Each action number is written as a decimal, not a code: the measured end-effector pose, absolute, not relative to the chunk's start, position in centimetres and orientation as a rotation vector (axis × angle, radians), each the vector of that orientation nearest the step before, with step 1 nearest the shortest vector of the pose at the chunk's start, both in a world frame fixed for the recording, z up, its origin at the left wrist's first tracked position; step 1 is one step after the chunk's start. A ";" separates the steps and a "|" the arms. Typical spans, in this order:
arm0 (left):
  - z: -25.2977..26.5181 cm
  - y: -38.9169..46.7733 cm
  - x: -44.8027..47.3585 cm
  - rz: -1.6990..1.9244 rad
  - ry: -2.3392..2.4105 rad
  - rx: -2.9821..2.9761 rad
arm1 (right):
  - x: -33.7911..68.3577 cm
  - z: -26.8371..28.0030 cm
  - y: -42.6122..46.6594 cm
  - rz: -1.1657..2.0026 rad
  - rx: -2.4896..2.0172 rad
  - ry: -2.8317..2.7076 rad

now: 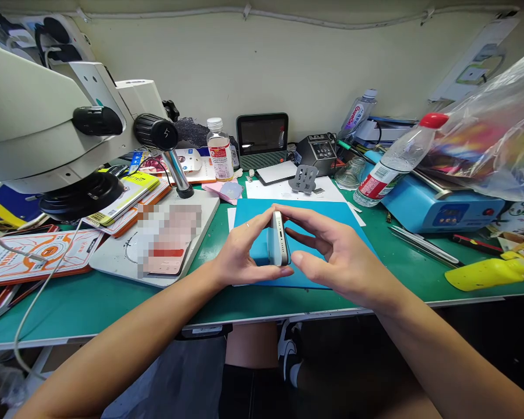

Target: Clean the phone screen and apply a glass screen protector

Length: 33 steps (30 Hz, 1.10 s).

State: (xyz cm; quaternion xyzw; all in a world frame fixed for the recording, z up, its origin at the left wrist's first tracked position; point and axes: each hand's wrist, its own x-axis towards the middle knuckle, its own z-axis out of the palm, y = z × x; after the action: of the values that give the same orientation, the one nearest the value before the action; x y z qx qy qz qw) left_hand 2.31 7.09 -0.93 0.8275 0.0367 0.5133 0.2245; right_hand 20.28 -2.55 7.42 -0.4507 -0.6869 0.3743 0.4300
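A smartphone (279,238) stands on its long edge between my hands, its end with the charging port and speaker holes facing me. My left hand (244,247) holds it, with the thumb under the lower edge and the fingers at the upper edge. From the other side my right hand (340,250) curls round it. Its index fingertip is on the upper edge, and its thumb tip is close beside the lower corner. Below the phone lies a blue mat (253,215). Another phone (170,250), its screen lit and partly blurred out, lies on the microscope's pale base (201,224).
A microscope (35,116) overhangs the left side, above boxed packets (48,250). Behind the mat are a dark display device (262,139), a grey phone stand (304,178) and a bottle (220,151). To the right are a red-capped bottle (397,163), a blue machine (441,203), tweezers (423,244) and a yellow bottle (484,273).
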 end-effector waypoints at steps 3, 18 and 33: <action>-1.0 7.1 2.4 1.437 0.088 2.279 | 20.4 7.4 -2.6 0.951 -1.114 -1.711; -0.9 7.0 2.4 1.426 0.096 2.257 | 20.7 7.3 -2.6 0.969 -1.081 -1.720; -0.2 6.7 2.6 1.408 0.092 2.187 | 20.3 7.3 -2.9 0.925 -1.137 -1.693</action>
State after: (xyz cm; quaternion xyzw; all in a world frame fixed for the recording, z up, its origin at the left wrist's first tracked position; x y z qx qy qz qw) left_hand 2.56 6.69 -0.21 0.8099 0.0339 0.5216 0.2662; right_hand 20.29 -2.92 7.28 -0.4571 -0.6805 0.3716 0.4359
